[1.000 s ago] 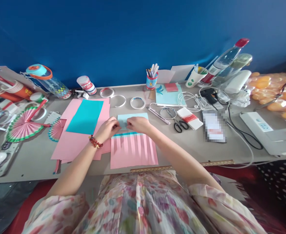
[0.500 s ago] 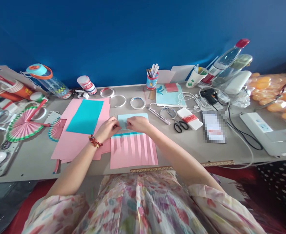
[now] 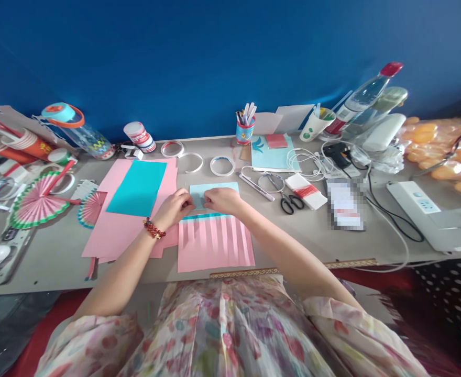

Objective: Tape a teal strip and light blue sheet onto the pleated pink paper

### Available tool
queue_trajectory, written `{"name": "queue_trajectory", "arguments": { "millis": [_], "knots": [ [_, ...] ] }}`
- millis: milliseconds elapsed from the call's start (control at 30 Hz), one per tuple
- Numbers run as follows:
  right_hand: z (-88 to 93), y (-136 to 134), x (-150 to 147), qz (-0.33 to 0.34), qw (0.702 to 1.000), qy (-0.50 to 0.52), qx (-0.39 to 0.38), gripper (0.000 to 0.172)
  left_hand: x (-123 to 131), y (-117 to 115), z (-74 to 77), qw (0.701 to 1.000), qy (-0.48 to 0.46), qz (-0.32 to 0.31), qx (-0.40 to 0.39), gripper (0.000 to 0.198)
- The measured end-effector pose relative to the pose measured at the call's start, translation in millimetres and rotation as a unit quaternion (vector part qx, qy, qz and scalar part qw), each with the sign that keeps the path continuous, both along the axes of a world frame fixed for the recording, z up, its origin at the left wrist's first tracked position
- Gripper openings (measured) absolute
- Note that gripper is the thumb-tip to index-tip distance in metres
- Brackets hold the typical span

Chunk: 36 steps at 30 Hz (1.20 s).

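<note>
A pink sheet with accordion creases [image 3: 217, 243] lies before me, a teal strip [image 3: 189, 217] along its far edge. Beyond that edge is a pale blue paper [image 3: 215, 187]. My left hand [image 3: 174, 207], with a beaded bracelet at the wrist, pinches at the left of the strip and the pale paper. Over their middle and right part, my right hand [image 3: 222, 201] has its fingers curled on the paper. The fingertips hide the exact spot each hand grips. Left of them, a teal sheet [image 3: 138, 187] rests on larger pink sheets [image 3: 107, 235].
Tape rolls [image 3: 222, 166], a pen [image 3: 256, 187], black scissors [image 3: 292, 203] and a phone [image 3: 346, 204] lie beyond and right. Folded paper fans [image 3: 40, 201] are at left. A patterned ruler-like strip [image 3: 244, 273] lies along the table's front edge. A power strip [image 3: 423, 201] sits at right.
</note>
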State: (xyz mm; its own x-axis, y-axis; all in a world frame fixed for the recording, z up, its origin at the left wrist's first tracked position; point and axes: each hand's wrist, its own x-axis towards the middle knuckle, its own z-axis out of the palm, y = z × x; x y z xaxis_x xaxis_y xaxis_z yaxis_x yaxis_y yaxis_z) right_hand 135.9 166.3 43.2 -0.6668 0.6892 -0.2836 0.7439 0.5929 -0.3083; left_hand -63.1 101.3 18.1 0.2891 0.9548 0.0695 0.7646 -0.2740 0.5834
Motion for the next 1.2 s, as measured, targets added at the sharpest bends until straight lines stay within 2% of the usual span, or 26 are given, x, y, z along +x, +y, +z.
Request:
{"name": "queue_trajectory", "arguments": {
  "millis": [300, 600, 767, 867, 967, 1067, 1200],
  "knots": [
    [-0.7, 1, -1, 0.010, 1.000, -0.004, 0.005, 0.021, 1, 0, 2.4, 1.000, 0.008, -0.006, 0.008, 0.021],
    [-0.7, 0, -2, 0.015, 1.000, -0.012, 0.010, 0.021, 1, -2, -1.0, 1.000, 0.020, -0.008, 0.018, 0.013],
    [0.7, 0, -1, 0.018, 1.000, -0.011, 0.012, 0.023, 1, -4, -3.1, 0.998, 0.056, -0.005, 0.041, 0.008],
    [0.8, 1, -1, 0.019, 1.000, -0.008, 0.010, 0.024, 5, -6, -0.8, 0.990, 0.116, -0.006, 0.079, 0.005],
    [0.6, 3, -1, 0.022, 1.000, -0.002, 0.006, 0.024, 14, -8, 3.0, 0.973, 0.192, -0.046, 0.121, 0.013],
    [0.9, 4, 2, 0.021, 1.000, 0.009, 0.004, 0.022, 22, -8, 3.9, 0.962, 0.221, -0.120, 0.110, 0.023],
    [2.5, 7, 17, 0.000, 1.000, 0.015, 0.000, 0.019, 24, -7, 2.1, 0.967, 0.201, -0.123, 0.097, 0.024]
  ]
}}
